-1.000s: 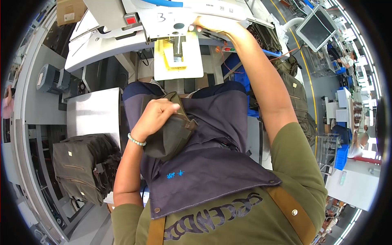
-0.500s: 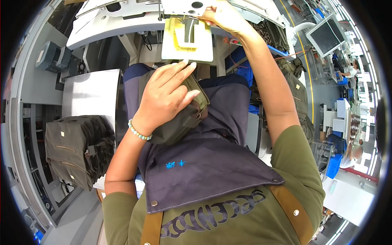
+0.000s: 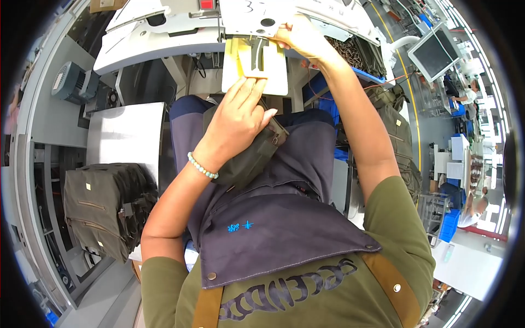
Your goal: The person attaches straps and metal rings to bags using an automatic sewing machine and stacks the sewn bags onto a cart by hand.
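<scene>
My left hand [image 3: 238,117], with a beaded bracelet at the wrist, reaches up with its fingers stretched out. Its fingertips rest at the lower edge of the yellow template [image 3: 254,74] on the pale plate [image 3: 232,85] under the machine head [image 3: 249,22]. Below that hand, an olive fabric pouch [image 3: 249,164] lies on my lap. My right hand [image 3: 298,38] is bent at the right side of the machine head, beside the template, fingers drawn together. What its fingertips hold, if anything, is too small to make out.
Stacked olive bags [image 3: 98,210] sit at the lower left, by a metal panel [image 3: 124,136]. More olive bags [image 3: 396,136] hang on the right. A blue-edged tray [image 3: 363,74] of dark pieces and a monitor [image 3: 435,52] stand at the upper right. People work farther off.
My left hand has let go of the pouch and moved up to the template, fingers extended. My right hand has come down slightly beside the machine head.
</scene>
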The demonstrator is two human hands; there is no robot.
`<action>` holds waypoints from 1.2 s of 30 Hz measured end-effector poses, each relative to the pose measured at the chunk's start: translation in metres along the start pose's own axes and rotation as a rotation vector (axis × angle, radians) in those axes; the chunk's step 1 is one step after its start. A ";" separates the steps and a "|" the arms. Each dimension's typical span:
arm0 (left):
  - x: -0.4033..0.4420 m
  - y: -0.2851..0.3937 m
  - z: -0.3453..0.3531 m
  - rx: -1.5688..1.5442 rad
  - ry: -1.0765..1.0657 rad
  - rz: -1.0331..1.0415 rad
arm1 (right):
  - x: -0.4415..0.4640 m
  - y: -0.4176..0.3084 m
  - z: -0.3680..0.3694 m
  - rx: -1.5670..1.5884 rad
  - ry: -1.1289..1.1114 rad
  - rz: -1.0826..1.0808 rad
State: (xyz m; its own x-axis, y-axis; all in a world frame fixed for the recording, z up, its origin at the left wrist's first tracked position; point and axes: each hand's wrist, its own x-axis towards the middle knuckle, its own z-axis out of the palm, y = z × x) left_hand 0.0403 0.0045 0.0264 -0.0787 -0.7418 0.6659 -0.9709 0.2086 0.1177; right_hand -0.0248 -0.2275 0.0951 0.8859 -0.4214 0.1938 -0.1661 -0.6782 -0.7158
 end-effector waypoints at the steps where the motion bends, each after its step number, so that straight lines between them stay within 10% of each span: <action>1: -0.001 0.000 0.000 0.004 -0.004 0.005 | -0.006 -0.010 0.000 0.082 -0.012 0.023; 36: 0.004 -0.007 0.004 0.098 -0.098 -0.030 | 0.001 -0.014 0.017 -0.305 0.077 -0.158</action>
State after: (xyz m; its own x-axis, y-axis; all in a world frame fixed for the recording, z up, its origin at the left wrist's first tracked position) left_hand 0.0454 -0.0029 0.0254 -0.0664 -0.8065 0.5875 -0.9902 0.1257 0.0606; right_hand -0.0140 -0.2078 0.0941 0.8775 -0.3331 0.3450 -0.1612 -0.8825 -0.4419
